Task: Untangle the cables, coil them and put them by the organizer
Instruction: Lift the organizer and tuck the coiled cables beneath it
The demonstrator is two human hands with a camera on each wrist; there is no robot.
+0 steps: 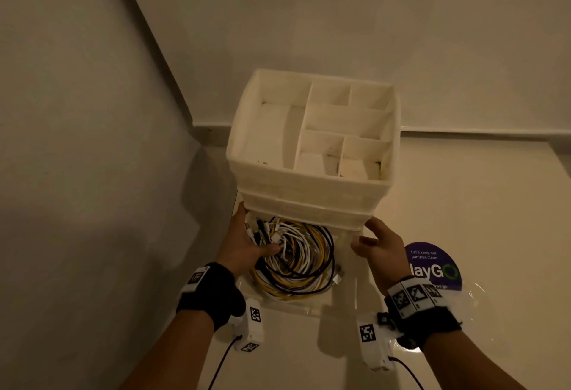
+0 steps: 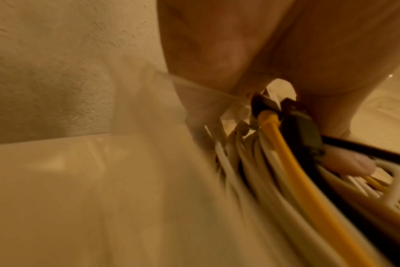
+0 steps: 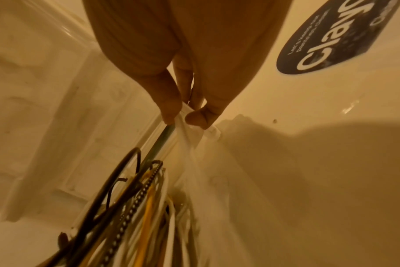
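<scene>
A tangle of white, yellow and black cables [image 1: 304, 266] lies in the clear bottom drawer [image 1: 349, 294], which stands pulled out of the white organizer [image 1: 309, 187]. My left hand [image 1: 251, 246] reaches into the drawer's left side and grips a bunch of the cables [image 2: 283, 162] near their plugs, with the thumb [image 2: 347, 161] curled over them. My right hand [image 1: 370, 244] pinches the drawer's right wall [image 3: 194, 139] between thumb and forefinger, its fingertips [image 3: 169, 115] on the rim. The cables [image 3: 146, 207] stay inside the drawer.
The organizer stands on a pale counter [image 1: 463, 191] in a corner, with walls close behind and to the left [image 1: 92, 142]. Its top tray has several bare compartments. A round purple sticker [image 1: 432, 266] lies on the counter right of my right hand.
</scene>
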